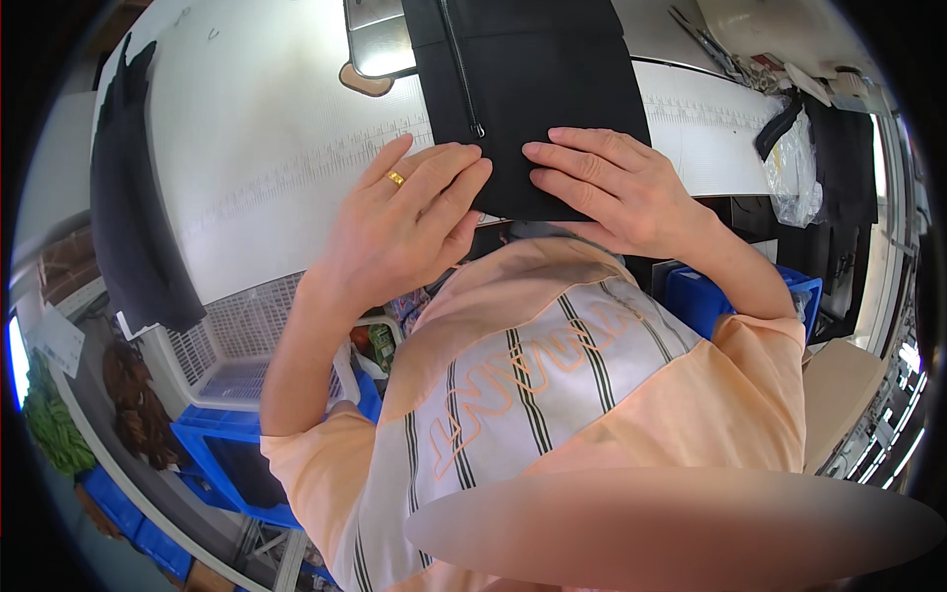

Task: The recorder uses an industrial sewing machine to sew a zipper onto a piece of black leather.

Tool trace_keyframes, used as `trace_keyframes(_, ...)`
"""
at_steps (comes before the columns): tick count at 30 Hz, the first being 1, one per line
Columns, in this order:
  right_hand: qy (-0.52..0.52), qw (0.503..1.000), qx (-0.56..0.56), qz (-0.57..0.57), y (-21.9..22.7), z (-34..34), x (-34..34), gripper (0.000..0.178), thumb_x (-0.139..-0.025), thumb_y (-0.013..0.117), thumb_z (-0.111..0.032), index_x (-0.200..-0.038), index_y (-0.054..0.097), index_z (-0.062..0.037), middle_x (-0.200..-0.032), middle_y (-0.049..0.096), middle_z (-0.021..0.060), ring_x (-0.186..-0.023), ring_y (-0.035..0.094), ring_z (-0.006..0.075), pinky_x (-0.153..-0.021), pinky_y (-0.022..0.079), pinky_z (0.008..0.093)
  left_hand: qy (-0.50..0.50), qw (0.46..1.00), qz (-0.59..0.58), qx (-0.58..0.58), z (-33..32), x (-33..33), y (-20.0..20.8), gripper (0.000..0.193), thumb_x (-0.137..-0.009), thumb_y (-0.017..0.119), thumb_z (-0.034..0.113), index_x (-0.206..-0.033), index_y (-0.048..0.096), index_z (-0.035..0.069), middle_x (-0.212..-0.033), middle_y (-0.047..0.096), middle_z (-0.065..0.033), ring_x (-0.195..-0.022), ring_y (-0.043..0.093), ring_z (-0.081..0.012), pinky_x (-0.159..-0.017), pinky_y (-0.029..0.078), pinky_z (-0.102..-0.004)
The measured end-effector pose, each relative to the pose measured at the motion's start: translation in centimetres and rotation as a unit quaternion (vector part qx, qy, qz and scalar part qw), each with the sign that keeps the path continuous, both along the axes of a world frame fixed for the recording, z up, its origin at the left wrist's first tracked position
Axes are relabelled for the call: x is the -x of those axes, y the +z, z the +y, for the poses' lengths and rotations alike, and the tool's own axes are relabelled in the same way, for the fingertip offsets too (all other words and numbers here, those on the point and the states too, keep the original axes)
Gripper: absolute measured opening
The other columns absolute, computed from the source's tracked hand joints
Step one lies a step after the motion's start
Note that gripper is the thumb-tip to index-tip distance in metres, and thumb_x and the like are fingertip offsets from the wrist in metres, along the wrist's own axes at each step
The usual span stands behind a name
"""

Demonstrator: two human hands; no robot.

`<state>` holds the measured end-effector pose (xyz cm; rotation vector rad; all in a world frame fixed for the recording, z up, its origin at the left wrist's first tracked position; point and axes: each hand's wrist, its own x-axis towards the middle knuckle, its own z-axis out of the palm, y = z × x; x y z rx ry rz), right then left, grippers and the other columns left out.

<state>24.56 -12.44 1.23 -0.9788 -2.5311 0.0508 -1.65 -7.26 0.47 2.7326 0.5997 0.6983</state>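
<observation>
A black fabric piece with a metal zipper (547,84) lies across the table's front edge, in front of my body. The zipper runs down its left part and ends at a zipper pull (478,130). My left hand (409,212), with a gold ring, closes on the near left corner of the fabric; its fingers bend together on top and the thumb is low at the edge. My right hand (621,192) lies on the near right part, fingers stretched out flat, the thumb below the front edge. What lies under the cloth by both hands is hidden.
The white table (266,118) carries ruler markings. Dark cloth (133,197) hangs over its left end. A sewing machine plate (382,44) is behind the fabric. Tweezers (705,41) and a clear plastic bag (794,168) are at right. A white basket (232,340) and blue crates (222,459) stand below.
</observation>
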Motion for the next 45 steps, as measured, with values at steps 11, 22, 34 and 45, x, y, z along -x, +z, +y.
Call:
trace_keyframes(11,-0.082,0.976,0.07,0.188,2.0,0.7,0.9,0.015,-0.08,0.073,-0.01,-0.092,0.068,-0.0034,-0.092,0.071,0.0066,-0.083,0.069,0.0254,-0.07,0.055,0.0333,0.06,0.996,-0.052,0.031,1.2,-2.3,-0.2,0.027,-0.075,0.071,0.01,-0.101,0.068,0.004,-0.099,0.059,-0.0059,-0.087,0.062,-0.0232,-0.077,0.052,-0.0371)
trace_keyframes(22,-0.096,0.995,0.003,0.007,-1.0,-1.5,0.3,0.053,-0.079,0.072,-0.032,-0.121,0.059,-0.0023,-0.12,0.064,0.009,-0.108,0.061,0.0256,-0.088,0.051,0.0356,0.116,0.933,-0.031,0.34,3.8,-2.7,1.9,0.029,-0.088,0.07,0.023,-0.089,0.063,-0.004,-0.068,0.048,-0.0042,-0.062,0.041,-0.0127,-0.06,0.036,-0.0291)
trace_keyframes(34,-0.084,0.996,0.005,-0.025,-0.6,-3.0,-0.4,0.028,-0.076,0.078,-0.024,-0.092,0.065,-0.0048,-0.079,0.059,0.0064,-0.065,0.059,0.0219,-0.056,0.048,0.0346,0.059,0.998,0.007,-0.016,-0.7,-1.6,-0.5,0.047,-0.064,0.066,-0.001,-0.111,0.068,0.004,-0.103,0.058,-0.0055,-0.089,0.06,-0.0249,-0.074,0.051,-0.0345)
trace_keyframes(45,-0.084,0.953,0.271,0.109,1.7,6.3,3.2,0.01,-0.086,0.066,-0.005,-0.096,0.065,-0.0025,-0.084,0.064,0.0075,-0.069,0.064,0.0199,-0.06,0.049,0.0296,0.078,0.99,-0.081,-0.079,-0.7,-1.9,-2.1,0.036,-0.068,0.065,0.003,-0.103,0.07,0.0,-0.099,0.061,-0.007,-0.088,0.063,-0.0227,-0.077,0.053,-0.0333)
